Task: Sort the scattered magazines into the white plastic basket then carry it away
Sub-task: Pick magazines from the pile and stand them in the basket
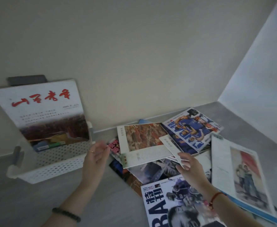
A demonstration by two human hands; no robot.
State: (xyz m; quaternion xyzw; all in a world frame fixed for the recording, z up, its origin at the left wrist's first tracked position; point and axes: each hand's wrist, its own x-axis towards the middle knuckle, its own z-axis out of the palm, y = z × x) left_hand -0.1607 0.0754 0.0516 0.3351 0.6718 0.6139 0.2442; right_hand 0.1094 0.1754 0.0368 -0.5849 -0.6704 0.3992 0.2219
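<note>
We had few magazines point(41, 110) in the basket point(57, 166); the pile point(144, 141) lay by the floor's point(36, 202) far corner. Our left hand point(96, 154) hung loose and empty; our right hand point(190, 167) pinched a booklet point(170, 147).

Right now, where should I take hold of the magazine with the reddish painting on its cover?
Grip the painting magazine by its left edge, coming from the basket side with the left hand. It lies on top and that edge is bare; the right part sits under the white booklet the right hand pinches.
</note>
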